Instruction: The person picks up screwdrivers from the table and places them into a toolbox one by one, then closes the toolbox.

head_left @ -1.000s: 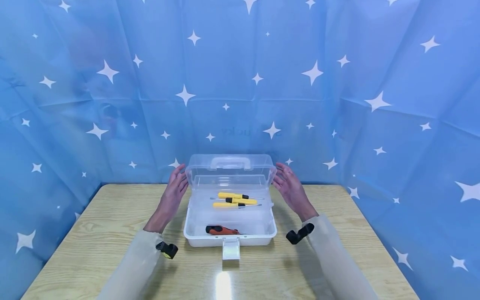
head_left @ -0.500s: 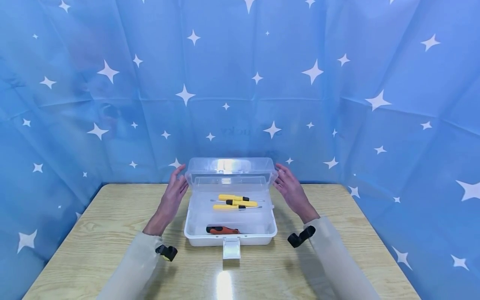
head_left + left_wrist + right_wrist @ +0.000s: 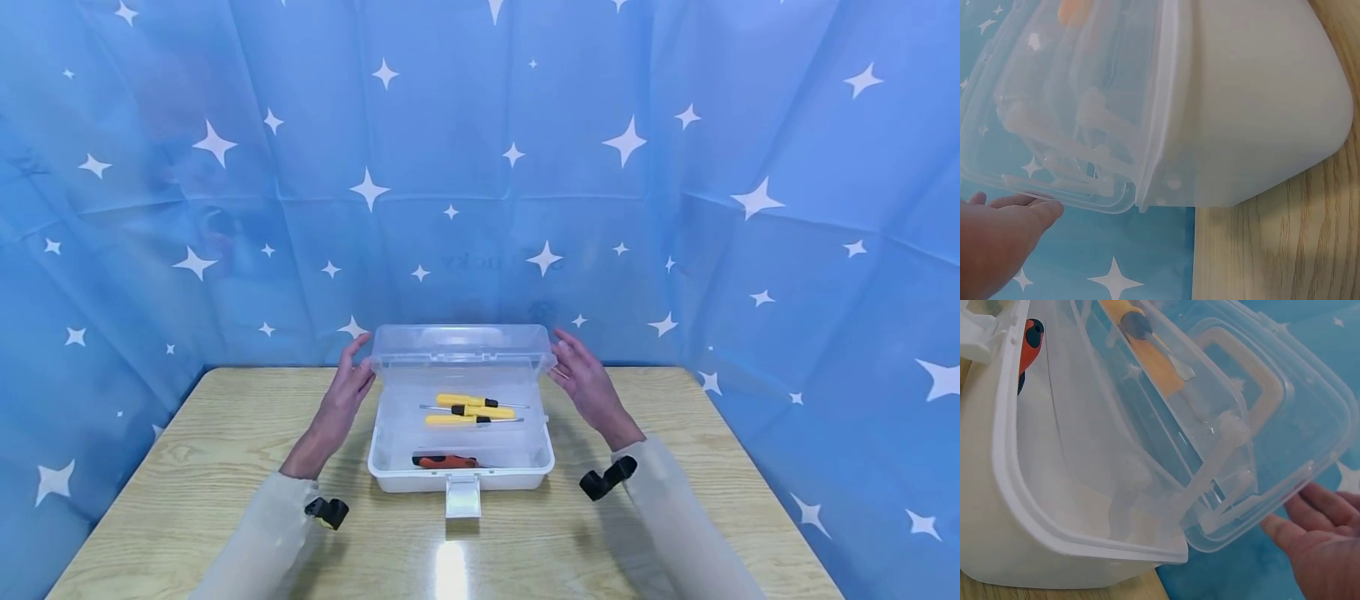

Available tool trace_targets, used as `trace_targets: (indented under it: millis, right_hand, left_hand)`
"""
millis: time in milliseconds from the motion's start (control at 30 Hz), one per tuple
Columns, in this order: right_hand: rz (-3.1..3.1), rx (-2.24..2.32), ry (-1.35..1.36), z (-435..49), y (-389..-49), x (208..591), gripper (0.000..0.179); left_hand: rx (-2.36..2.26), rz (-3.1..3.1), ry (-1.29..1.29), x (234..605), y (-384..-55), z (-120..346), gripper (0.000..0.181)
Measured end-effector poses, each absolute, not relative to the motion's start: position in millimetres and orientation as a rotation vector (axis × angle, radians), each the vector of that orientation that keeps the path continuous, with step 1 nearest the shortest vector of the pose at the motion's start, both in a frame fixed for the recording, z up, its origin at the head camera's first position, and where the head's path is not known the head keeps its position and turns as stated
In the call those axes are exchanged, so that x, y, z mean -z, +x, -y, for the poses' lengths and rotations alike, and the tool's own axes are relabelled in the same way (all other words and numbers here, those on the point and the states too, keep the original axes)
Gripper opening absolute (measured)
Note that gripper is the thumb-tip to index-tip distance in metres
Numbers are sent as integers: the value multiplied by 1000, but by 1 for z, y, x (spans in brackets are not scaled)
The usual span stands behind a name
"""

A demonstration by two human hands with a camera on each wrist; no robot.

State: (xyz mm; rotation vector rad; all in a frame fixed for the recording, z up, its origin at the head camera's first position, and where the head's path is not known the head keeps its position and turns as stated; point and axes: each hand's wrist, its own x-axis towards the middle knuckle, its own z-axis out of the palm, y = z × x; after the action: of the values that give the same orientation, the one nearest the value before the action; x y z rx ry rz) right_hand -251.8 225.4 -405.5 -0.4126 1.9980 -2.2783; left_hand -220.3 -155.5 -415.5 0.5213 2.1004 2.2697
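Observation:
A white plastic toolbox (image 3: 390, 479) stands in the middle of the table, its clear lid (image 3: 461, 337) raised at the back. My left hand (image 3: 337, 404) reaches to the lid's left side; in the left wrist view its nearly straight fingers lie along the lid edge. On the other side, extended fingers of my right hand (image 3: 588, 390) touch the lid's edge. Three yellow screwdrivers, one of them crosswise (image 3: 495, 412), rest toward the box's rear on a clear inner tray (image 3: 1238, 415). An orange-and-black screwdriver (image 3: 446, 462) lies near the front wall.
The front latch (image 3: 462, 498) hangs down over the wood-grain table (image 3: 225, 450). A blue curtain (image 3: 465, 167) with white stars rises behind the table and along both sides. The lid carries a carrying handle (image 3: 1269, 390).
The lid has tilted, its top edge lower in the head view and its handle no longer visible there. The yellow screwdrivers have shifted slightly toward the box front. Both hands stay beside the lid.

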Motion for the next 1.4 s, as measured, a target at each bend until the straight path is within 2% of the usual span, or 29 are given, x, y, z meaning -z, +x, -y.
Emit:
trace_targets:
  millis: [800, 1400]
  right_hand:
    - [-2265, 2065, -267, -226, -228, 410, 71]
    - [-2041, 2223, -383, -230, -211, 424, 64]
  left_hand:
    - [-2239, -2100, 472, 426, -204, 161, 65]
    - [-2253, -2041, 470, 436, -192, 163, 63]
